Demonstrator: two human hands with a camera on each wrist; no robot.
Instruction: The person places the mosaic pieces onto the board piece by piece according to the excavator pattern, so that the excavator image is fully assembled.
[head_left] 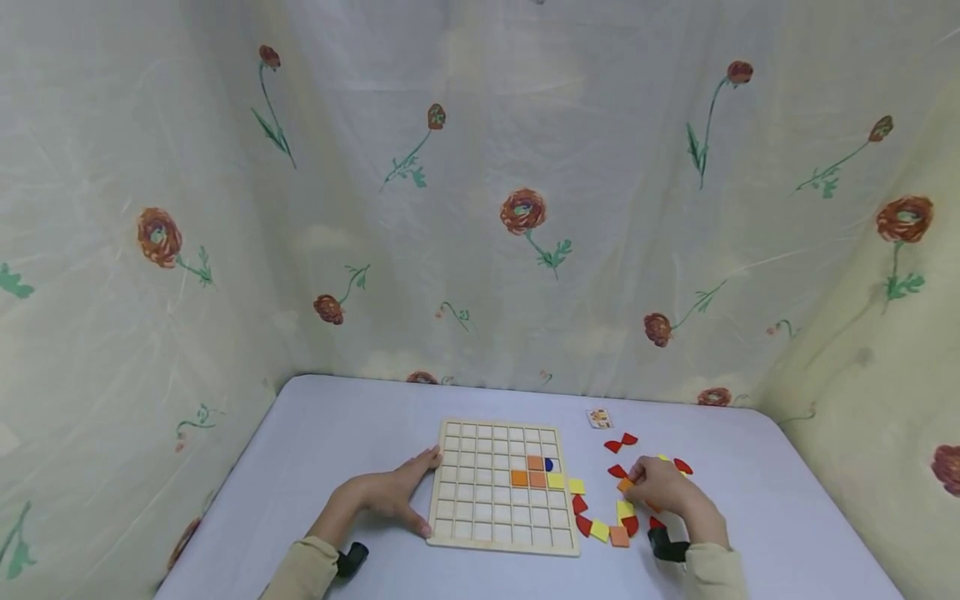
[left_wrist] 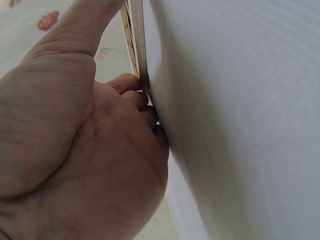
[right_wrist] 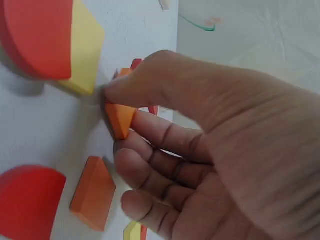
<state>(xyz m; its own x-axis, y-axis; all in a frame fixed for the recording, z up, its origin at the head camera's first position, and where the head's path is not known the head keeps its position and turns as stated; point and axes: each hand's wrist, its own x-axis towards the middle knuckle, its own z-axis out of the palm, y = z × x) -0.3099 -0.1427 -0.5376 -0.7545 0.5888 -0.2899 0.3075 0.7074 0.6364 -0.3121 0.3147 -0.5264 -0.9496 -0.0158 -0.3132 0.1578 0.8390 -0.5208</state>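
The wooden grid board lies flat on the table. My left hand is spread along its left side, thumb at the near corner and fingertips at the edge farther up. In the left wrist view the palm faces that edge. Orange, yellow and dark blue pieces occupy several cells toward the board's right. Among loose pieces right of the board, my right hand pinches an orange square tile between thumb and fingers, close over the table. Nearby in that view are a red quarter-round tile and another orange tile.
A small picture card lies beyond the board's upper right corner. Yellow tiles, red tiles and an orange tile are scattered between board and right hand. A flowered curtain hangs behind the white table.
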